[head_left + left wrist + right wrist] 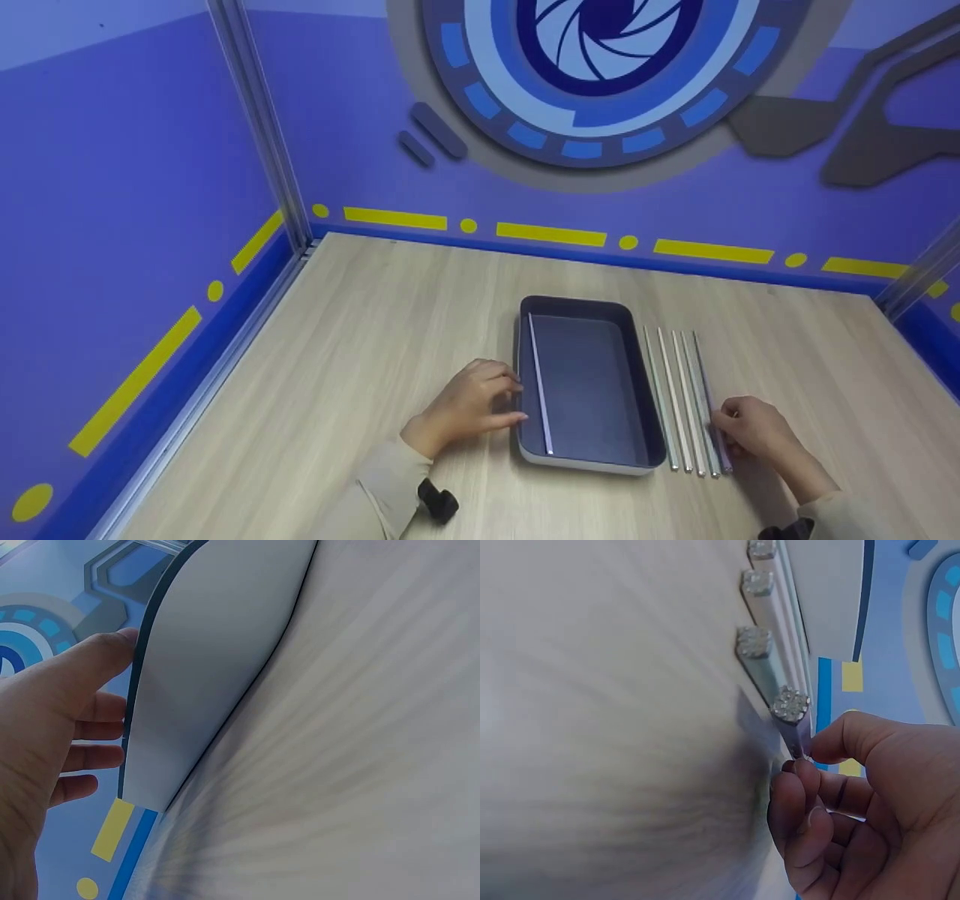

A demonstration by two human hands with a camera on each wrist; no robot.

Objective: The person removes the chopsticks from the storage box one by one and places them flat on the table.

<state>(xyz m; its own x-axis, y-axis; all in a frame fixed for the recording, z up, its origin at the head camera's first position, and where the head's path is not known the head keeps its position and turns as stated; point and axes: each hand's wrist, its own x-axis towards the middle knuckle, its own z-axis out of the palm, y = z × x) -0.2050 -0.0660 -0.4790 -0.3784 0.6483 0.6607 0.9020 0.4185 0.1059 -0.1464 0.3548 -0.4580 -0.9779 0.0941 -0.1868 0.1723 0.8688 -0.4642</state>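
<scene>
A rectangular tray point(592, 390), dark inside and pale outside, sits on the table. One slim silvery chopstick point(541, 397) lies lengthwise in it along the left side. My left hand point(472, 401) is at the tray's left rim; in the left wrist view the thumb point(116, 652) touches the edge and the fingers are loosely extended. Right of the tray, several metallic chopsticks point(680, 420) lie side by side, thick glittery ends towards me. With thumb and forefinger my right hand point(761, 427) pinches the purplish rightmost chopstick point(703, 367) near its thick end.
The pale wooden table point(360, 330) runs back to a printed blue wall point(337, 135). Another blue wall point(135, 225) closes the left side, with a metal corner post point(259, 112) between them. Dark straps point(439, 502) show at both sleeves.
</scene>
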